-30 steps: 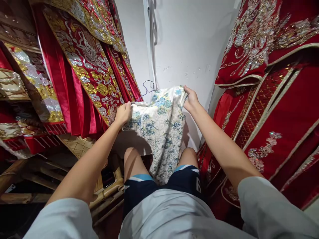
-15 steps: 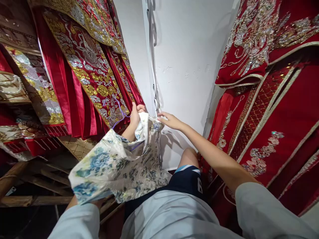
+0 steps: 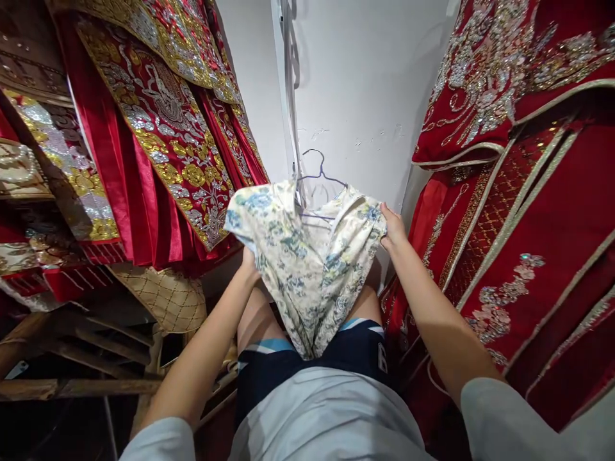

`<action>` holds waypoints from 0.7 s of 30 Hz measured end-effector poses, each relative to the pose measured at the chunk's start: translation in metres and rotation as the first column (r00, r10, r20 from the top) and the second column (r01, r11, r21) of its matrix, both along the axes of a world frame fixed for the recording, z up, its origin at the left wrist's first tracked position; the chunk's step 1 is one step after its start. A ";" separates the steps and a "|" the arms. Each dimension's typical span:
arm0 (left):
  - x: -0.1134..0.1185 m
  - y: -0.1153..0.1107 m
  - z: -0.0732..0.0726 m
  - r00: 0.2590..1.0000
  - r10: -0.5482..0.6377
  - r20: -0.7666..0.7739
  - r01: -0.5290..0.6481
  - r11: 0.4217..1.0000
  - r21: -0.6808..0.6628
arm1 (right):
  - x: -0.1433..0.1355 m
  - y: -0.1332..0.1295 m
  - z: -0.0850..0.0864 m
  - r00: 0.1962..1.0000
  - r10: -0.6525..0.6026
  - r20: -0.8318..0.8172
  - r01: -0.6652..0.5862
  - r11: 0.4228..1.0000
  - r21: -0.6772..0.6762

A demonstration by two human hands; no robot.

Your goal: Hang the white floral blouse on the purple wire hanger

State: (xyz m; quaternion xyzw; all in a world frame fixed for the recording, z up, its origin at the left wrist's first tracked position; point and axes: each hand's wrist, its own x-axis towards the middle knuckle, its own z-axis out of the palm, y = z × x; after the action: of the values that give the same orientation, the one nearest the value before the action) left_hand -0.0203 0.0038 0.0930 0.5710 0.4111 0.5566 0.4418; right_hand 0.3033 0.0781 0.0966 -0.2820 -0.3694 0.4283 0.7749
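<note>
A cream garment with blue and green flowers (image 3: 302, 269) is spread between my hands, its neckline towards the wall and its lower part gathered near my lap. Inside its shoulders sits a thin purple wire hanger (image 3: 321, 175), whose hook stands out beyond the neckline. My left hand (image 3: 250, 261) grips the garment's left side below the sleeve, its fingers partly hidden behind the cloth. At the right sleeve, my right hand (image 3: 393, 228) is closed on the fabric with the thumb on top.
Red embroidered gowns (image 3: 192, 147) with gold and silver work hang on the left. More red beaded gowns (image 3: 509, 288) hang close on the right. Ahead are a white wall (image 3: 355, 77) and a narrow metal upright (image 3: 287, 83). Wooden poles (image 3: 81, 388) lie low at left.
The garment has swung from the left to the centre and is now spread out with the hanger upright in it. My left hand has come out of the garment; my right has taken its sleeve.
</note>
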 end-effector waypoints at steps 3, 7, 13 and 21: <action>-0.004 -0.005 -0.026 0.985 0.025 0.173 -0.024 1.000 -0.008 | -0.008 0.008 0.010 0.999 -0.044 -0.012 0.043 0.998 -0.047; -0.004 -0.010 -0.053 0.963 0.144 0.227 -0.127 0.988 -0.090 | -0.028 0.009 0.014 0.999 -0.033 0.041 0.035 0.998 -0.045; -0.004 -0.016 -0.057 0.961 0.189 0.201 -0.178 0.982 -0.069 | -0.038 0.007 0.014 1.000 -0.007 0.024 0.008 0.999 -0.036; 0.006 -0.035 -0.072 0.965 0.231 0.126 -0.234 0.972 0.015 | -0.043 -0.009 0.000 0.988 0.112 0.109 -0.108 0.993 -0.035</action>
State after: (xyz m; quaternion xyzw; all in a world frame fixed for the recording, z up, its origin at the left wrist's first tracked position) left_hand -0.0143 -0.0316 0.0210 0.4898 0.4389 0.6447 0.3895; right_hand 0.2599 0.0693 0.0966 -0.2956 -0.4208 0.4594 0.7243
